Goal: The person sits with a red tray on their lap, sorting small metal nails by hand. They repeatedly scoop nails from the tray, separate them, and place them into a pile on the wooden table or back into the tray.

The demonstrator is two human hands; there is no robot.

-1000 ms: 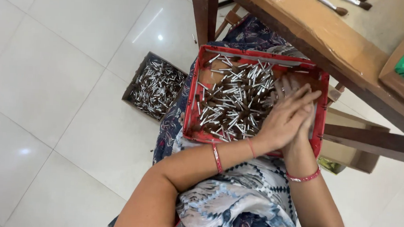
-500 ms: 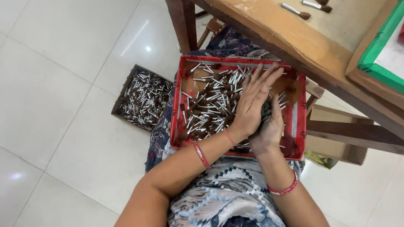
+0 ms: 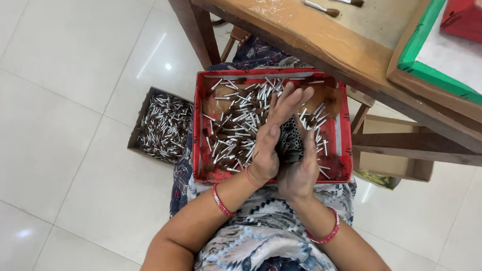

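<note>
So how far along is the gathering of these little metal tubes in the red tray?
Done: a bundle of tubes stands on end, pressed between the left hand and the right hand. In hand: both palms squeeze that bundle over the red tray. Left: many loose tubes lie scattered in the tray. A cardboard box on the floor holds more.

- Red tray [image 3: 201, 128] is holding silvery tubes [image 3: 236, 124].
- Red bangles [image 3: 221, 201] are circling both wrists.
- Brown wooden worktop [image 3: 292, 21] is carrying a green-edged board [image 3: 423, 68].
- White floor [image 3: 47, 112] is gleaming.
</note>
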